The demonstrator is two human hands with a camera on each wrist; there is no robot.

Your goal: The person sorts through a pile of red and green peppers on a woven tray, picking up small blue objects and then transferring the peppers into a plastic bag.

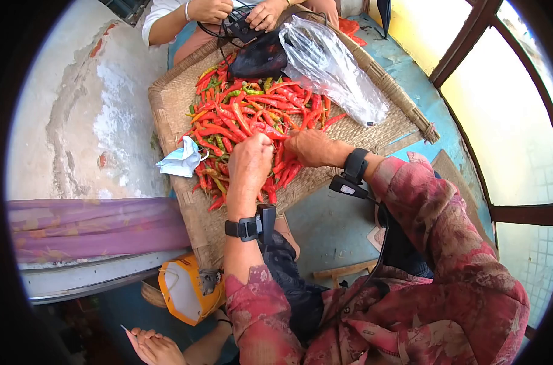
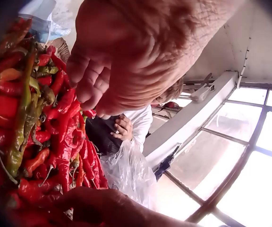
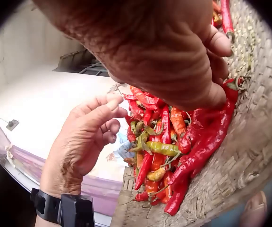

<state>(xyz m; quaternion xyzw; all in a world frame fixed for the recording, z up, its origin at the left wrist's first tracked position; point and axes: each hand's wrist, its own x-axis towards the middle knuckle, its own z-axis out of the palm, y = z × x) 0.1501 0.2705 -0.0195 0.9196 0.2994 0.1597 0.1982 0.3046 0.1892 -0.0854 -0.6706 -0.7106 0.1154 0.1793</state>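
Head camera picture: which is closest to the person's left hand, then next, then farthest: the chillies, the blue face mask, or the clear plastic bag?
From the left hand:
1. Chillies: right under the hand, touching it.
2. Face mask: on the mat's left edge.
3. Plastic bag: far side of the mat, to the right.

Woven tray (image 1: pixel 179 103) bears chillies (image 1: pixel 246 118), plastic bag (image 1: pixel 331 67), face mask (image 1: pixel 180 161).

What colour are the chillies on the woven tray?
Mostly red chillies, some green and orange; the head view shows it best.
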